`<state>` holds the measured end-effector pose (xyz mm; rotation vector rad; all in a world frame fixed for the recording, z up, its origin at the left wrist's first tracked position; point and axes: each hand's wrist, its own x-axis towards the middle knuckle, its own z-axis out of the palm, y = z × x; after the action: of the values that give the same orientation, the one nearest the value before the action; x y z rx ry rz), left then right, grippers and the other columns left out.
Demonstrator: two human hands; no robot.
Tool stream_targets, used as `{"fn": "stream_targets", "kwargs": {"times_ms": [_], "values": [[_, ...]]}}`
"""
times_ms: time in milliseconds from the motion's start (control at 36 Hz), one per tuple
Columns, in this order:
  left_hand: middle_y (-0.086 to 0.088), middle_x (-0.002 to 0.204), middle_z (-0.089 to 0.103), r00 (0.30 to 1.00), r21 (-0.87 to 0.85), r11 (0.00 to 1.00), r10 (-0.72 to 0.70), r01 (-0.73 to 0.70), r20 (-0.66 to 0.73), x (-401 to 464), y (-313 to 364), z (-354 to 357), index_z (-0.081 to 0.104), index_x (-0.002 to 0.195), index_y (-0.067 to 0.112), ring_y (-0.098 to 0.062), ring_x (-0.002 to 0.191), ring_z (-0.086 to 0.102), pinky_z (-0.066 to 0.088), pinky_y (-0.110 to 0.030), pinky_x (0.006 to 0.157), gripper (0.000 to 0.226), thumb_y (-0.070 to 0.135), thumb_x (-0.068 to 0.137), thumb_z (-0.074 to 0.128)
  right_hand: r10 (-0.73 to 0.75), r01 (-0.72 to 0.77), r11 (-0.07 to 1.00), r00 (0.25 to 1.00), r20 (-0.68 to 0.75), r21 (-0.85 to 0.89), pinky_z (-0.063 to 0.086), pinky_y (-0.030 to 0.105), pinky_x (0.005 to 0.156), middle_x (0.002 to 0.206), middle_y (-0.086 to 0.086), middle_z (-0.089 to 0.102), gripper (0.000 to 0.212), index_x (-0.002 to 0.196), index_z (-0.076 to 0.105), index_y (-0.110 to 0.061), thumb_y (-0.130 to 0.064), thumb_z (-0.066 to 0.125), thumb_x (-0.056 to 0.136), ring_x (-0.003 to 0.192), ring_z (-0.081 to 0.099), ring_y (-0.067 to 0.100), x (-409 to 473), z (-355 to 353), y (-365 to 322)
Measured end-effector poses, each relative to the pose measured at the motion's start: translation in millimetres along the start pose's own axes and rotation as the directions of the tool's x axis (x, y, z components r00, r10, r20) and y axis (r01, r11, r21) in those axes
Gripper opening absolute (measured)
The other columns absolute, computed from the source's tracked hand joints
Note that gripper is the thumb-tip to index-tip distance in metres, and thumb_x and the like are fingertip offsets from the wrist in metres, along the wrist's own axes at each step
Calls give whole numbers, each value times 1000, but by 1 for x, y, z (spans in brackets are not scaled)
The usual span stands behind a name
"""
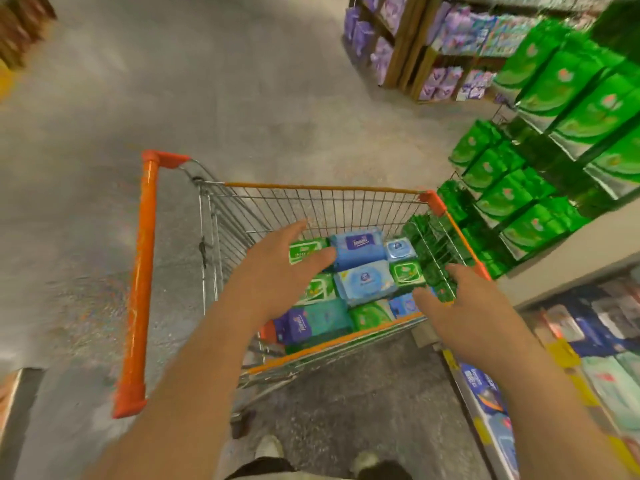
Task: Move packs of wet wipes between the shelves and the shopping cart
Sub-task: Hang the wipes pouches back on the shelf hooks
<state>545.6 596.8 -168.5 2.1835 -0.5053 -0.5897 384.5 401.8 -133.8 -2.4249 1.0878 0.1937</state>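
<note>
While both arms reach forward over the shopping cart [329, 188], neither hand has anything in it. Head view, the only one: left hand [277, 271] spread flat, fingers straight, hovering above the packs at the cart's left side; whether it touches them cannot be told. Right hand [464, 303] open too, fingers extended over the cart's right rim, near its near-right corner, apart from the packs. Wet wipes packs [363, 282] fill the basket floor in a tight layer: blue, pale blue, green and teal, lying flat, labels up, touching one another. Orange handle bar [145, 278] stands off to the left, so the person is at the cart's side. Shelves [554, 174] on the right carry rows of green packs; lower shelf at near right holds blue and pale ones, blurred. Handling, as a judgement: soft film packs, squashy, moderately heavy from the wet contents, likely slick. Best taken across the short sides, thumb on top and fingers under an edge, starting with a pack near the rim where a gap lets fingers in.
</note>
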Motion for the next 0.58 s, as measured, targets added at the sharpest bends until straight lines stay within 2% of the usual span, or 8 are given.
{"fn": "stream_targets", "kwargs": {"times_ms": [111,222,333,389,417,444,500,583], "values": [[8,163,34,999,3,999,-38,38,0,17,-7,-3,35,156,33,-14,149,30,25,-37,121,73,61,93,57,-35,38,998,998,49,-50,44,37,102,155,9,43,80,156,31,-14,-57,56,94,131,51,28,22,7,-11],[9,162,35,996,-2,996,-89,89,-4,34,-12,0,32,158,34,-14,148,33,27,-37,117,76,63,92,56,-74,81,996,988,133,-42,40,31,86,151,4,47,68,153,35,-19,-54,54,97,115,55,24,50,11,-18],[11,158,41,984,-86,980,-178,177,-4,52,-19,9,35,156,35,-11,138,43,37,-37,112,75,64,91,59,-114,125,991,970,216,-38,39,38,106,159,4,38,71,155,32,-18,-54,53,98,139,43,26,90,20,-24],[16,140,52,977,-100,972,-214,212,-1,63,-18,16,43,151,32,2,111,53,44,-24,91,67,60,93,60,-153,168,985,950,272,-34,36,39,111,162,3,34,74,157,30,-18,-55,53,98,142,41,27,112,26,-28],[19,126,53,973,-81,970,-231,230,0,68,-17,20,47,147,31,7,96,51,40,-17,78,60,56,95,59,-175,194,980,937,303,-33,36,39,111,163,2,32,74,158,28,-19,-56,52,98,140,44,27,122,29,-30],[18,120,53,967,-77,964,-255,254,-2,73,-17,25,50,144,31,7,90,49,34,-13,71,54,53,96,59,-201,222,975,921,333,-26,36,39,111,163,1,31,74,159,27,-19,-56,51,98,139,46,26,133,31,-32],[13,131,56,957,-98,953,-288,286,-9,84,-17,34,50,144,32,2,104,47,33,-14,72,52,52,97,59,-249,276,961,893,376,-18,37,40,112,163,-1,31,74,159,27,-22,-57,50,98,140,45,24,154,36,-35],[16,138,57,935,-126,929,-354,349,-24,99,-20,49,52,132,47,-1,112,48,36,-24,90,39,56,95,59,-295,338,941,850,437,-22,38,40,110,163,-2,32,73,157,28,-23,-59,50,98,140,43,23,185,45,-40]]}}
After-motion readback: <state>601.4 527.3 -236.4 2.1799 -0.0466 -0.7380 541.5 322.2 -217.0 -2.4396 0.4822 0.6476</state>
